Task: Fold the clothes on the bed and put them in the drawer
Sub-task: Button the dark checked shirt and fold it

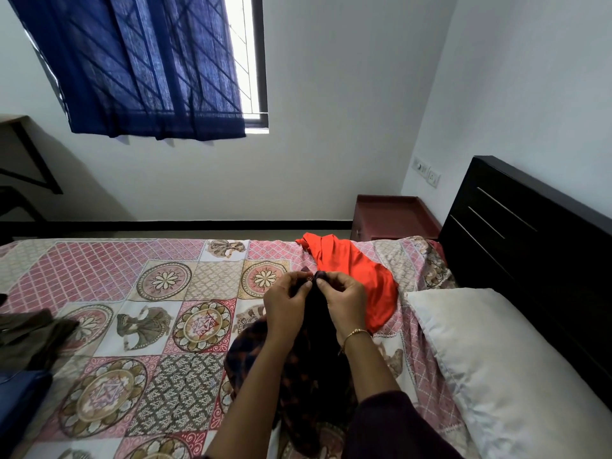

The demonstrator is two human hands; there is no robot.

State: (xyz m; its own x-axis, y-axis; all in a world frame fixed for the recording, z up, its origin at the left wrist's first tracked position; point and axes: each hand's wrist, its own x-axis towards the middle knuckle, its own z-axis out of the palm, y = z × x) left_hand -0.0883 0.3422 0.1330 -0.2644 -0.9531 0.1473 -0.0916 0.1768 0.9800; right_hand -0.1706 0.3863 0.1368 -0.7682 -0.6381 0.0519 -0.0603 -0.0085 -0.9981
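A dark patterned garment hangs in front of me over the bed. My left hand and my right hand each pinch its top edge, close together, about chest height above the patterned bedsheet. An orange garment lies spread on the bed just beyond my hands, toward the far right. A brown garment lies crumpled at the bed's left edge, with a blue garment below it.
A white pillow lies along the right side by the black headboard. A reddish bedside cabinet stands beyond the bed in the corner. A window with a blue curtain is on the far wall.
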